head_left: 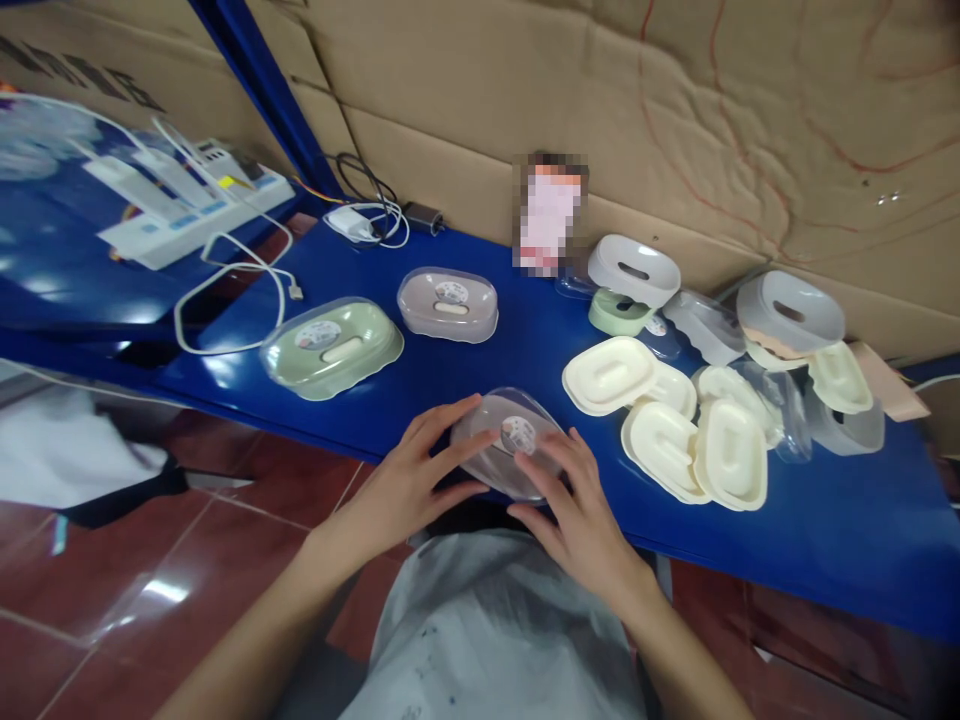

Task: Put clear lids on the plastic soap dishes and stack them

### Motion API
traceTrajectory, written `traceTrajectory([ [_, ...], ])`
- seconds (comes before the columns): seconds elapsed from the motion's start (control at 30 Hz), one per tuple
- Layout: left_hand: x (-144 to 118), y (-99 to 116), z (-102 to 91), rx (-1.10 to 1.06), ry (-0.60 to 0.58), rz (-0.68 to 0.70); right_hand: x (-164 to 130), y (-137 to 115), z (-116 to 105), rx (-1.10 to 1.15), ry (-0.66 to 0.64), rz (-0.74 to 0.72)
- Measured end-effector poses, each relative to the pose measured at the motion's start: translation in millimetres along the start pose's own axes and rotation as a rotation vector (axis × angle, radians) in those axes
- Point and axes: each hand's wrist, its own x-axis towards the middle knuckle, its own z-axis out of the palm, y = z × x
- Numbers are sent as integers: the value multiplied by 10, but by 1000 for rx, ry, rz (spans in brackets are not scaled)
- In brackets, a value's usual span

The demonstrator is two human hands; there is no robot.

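A clear plastic lid (504,468) with a round sticker lies at the front edge of the blue table, between my hands. Whether a grey base is under it I cannot tell. My left hand (424,470) holds its left side, fingers across the top and thumb at the near edge. My right hand (574,495) grips the right side with bent fingers on the top near the sticker. Beyond my left hand stand a green soap box (330,350) and a greyish soap box (448,305), each under a clear stickered lid.
Cream soap trays (731,455) lie heaped on the right. Behind them are grey soap-box shells (791,310), a green shell (619,312) and clear lids (703,325). A blurred phone (551,215) leans on the cardboard (465,110). Chargers (352,222) and a power strip (195,220) sit left.
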Motion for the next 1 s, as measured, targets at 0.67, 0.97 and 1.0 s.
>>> traceTrajectory([
  [0.67,-122,-43,2,-18,52,-89,40,11,37,30,-172,-55],
  [0.97,-11,-236,-144,358,350,-219,-610,308,-469,-348,180,278],
  [1.0,20,-241,-132,388,370,-238,-732,384,-542,-411,222,344],
])
